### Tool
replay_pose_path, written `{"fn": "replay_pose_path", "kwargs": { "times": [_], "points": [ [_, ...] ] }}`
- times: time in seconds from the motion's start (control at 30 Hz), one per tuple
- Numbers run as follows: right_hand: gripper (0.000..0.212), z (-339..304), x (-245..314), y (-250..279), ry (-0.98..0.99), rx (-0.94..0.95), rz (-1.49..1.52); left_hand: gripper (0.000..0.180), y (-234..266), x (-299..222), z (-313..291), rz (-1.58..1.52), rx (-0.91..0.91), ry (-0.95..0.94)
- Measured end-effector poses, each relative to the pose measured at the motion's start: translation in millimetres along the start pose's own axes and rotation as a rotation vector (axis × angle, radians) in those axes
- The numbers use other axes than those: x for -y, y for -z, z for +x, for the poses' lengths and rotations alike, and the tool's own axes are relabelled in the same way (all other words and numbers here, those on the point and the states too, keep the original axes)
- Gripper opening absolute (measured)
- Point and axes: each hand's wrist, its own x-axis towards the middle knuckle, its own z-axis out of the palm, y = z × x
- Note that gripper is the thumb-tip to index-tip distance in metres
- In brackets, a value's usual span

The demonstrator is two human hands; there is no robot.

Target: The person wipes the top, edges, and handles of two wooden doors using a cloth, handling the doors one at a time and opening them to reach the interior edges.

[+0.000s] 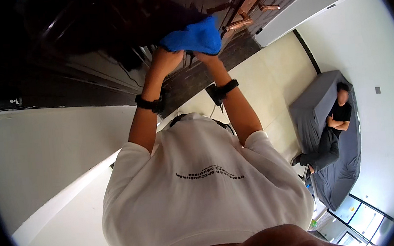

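Head view: both my arms reach up the frame to a blue cloth [194,35], in front of a glossy dark brown door [82,39].
Grip, left: my left hand [171,59] meets the cloth at its lower left; fingers hidden by fabric, so clenched or loose, can't tell.
Grip, right: my right hand [207,58] meets it at the lower right; fingers hidden too, same answer.
Cloth, place: just beyond both wrists, spanning one hand to the other (rag or mitt, the folds don't settle it).
Cloth, long axis: left to right, right end a bit higher, roughly crosswise to my forearms.
Cloth to handle: the copper-coloured lever handle [245,18] sits just beside the cloth's right end; contact unclear.
Nearer hand: right, clearly; the left is at the far end from the handle.
Cloth to door: overlaps it from here; pressed on or held off, can't tell.
Wrists: black wristband [150,103] on the left, another black band [223,90] on the right.
Background, right: person [339,117] in dark clothes, arms folded, on a grey-covered sofa [314,95], well apart from my hands.
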Motion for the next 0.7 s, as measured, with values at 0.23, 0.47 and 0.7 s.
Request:
{"fn": "replay_pose_path", "kwargs": {
  "times": [0.23, 0.47, 0.7],
  "points": [
    [0.062, 73.9, 104.0, 19.7, 0.078, 0.137, -0.074, 0.027, 103.8, -41.5, -26.9, -0.161, -0.008, 0.462],
    [0.064, 76.9, 121.4, -4.7, -0.020, 0.219, 0.260, 0.049, 102.0, -16.2, -54.7, -0.573, -0.643, 0.387],
    [0.059, -71.7, -6.7, -30.4, -0.715, 0.122, 1.003, 0.048, 80.9, -10.6, -56.9, -0.646, -0.270, 0.544]
  ]
}}
